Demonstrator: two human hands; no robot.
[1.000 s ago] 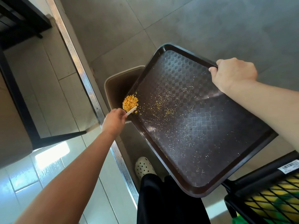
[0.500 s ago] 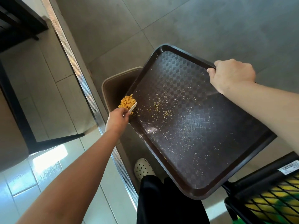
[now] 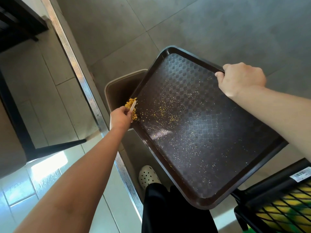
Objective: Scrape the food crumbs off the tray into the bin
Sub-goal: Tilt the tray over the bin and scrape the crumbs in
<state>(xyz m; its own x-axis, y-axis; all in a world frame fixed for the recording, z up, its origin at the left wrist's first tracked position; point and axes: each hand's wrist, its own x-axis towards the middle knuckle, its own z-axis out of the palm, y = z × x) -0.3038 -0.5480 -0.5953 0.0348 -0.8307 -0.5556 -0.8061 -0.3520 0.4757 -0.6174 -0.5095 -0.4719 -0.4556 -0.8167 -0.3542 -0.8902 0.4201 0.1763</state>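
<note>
A dark brown tray with a checked surface is tilted over a beige bin. My right hand grips the tray's far right rim. My left hand pinches a small pale scraper at the tray's left rim. A heap of orange-yellow crumbs sits against that rim, right above the bin's opening. Fine yellow specks are scattered across the rest of the tray.
A metal floor strip runs diagonally beside the bin. A dark furniture frame stands at the left. A black mesh basket with yellow contents sits at the lower right. My white perforated shoe and black trousers are below the tray.
My left hand has pushed the crumb heap with the scraper further left, up to the tray's rim over the bin. The tray and my right hand have barely moved.
</note>
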